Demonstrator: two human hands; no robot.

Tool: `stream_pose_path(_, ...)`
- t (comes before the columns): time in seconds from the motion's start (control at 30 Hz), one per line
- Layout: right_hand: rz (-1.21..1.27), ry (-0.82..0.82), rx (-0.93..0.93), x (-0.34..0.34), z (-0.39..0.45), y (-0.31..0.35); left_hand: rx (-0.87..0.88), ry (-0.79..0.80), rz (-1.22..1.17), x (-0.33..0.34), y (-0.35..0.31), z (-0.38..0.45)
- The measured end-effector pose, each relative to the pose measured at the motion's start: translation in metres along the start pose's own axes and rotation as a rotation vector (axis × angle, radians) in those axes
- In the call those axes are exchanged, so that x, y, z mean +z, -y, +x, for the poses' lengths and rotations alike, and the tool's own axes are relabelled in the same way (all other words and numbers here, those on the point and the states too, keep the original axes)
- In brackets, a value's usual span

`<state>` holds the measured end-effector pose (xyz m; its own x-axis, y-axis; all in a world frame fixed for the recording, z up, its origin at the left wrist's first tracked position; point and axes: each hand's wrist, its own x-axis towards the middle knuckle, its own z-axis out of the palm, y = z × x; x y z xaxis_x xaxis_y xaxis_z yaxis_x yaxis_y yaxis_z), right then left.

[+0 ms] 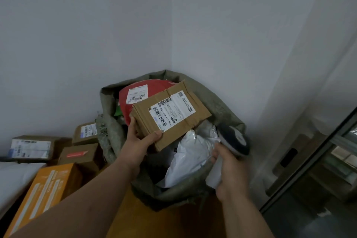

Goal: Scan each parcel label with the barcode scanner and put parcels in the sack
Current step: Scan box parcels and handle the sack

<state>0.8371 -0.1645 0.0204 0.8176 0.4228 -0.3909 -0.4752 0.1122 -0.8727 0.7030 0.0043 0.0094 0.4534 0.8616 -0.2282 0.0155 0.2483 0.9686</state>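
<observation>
1. A brown cardboard parcel [171, 114] is held tilted above the open mouth of the sack [220, 106], its white label [172, 111] with barcodes turned up toward the camera.
2. The parcel is gripped at its lower left corner by the left hand [140, 137]: the thumb is pressed on the top face beside the label, and the fingers are curled around the edge and underside.
3. A barcode scanner [234, 140] with a dark head and a white handle is gripped by the right hand [230, 172], fingers wrapped around the handle; the head is blurred and sits just right of the parcel, over the sack's right rim.
4. The grey-green woven sack is stood in the corner of 2 pale walls [96, 25], and it is filled close to its rim.
5. Inside it, a red parcel [135, 96] with a white label is seen behind the held parcel, and white plastic mailers [190, 158] are seen below it.
6. To the left of the sack, 3 brown boxes [81, 155] are grouped near the wall, and an orange box [44, 193] is laid nearer the camera.
7. A glass door [328, 170] with a dark frame is seen at the right edge.
</observation>
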Motion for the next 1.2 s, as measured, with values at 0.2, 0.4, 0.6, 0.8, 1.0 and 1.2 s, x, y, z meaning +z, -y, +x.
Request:
stream_pose_path(0.2, 0.160, -0.054, -0.255, 0.004, -0.013, 0.044, -0.028, 0.020, 0.059, -0.006, -0.010, 0.005)
stream_pose_path(0.4, -0.011, 0.037, -0.346, 0.027, -0.022, 0.044, -0.141, 0.115, 0.205, 0.004, -0.021, 0.002)
stream_pose_path(0.6, -0.218, 0.189, -0.410, 0.045, -0.032, 0.043, -0.311, 0.498, 1.034, -0.007, -0.020, -0.036)
stream_pose_path(0.8, -0.422, 0.096, -0.661, 0.057, -0.071, 0.026, -0.152, 0.579, 1.309, -0.045, -0.074, -0.072)
stream_pose_path(1.0, -0.389, 0.237, -0.348, 0.098, -0.144, -0.027, 0.092, 0.329, 1.017, -0.126, -0.086, -0.112)
stream_pose_path(1.2, -0.396, 0.459, -0.089, 0.141, -0.239, -0.103, -0.017, -0.077, 0.622, -0.270, -0.046, -0.168)
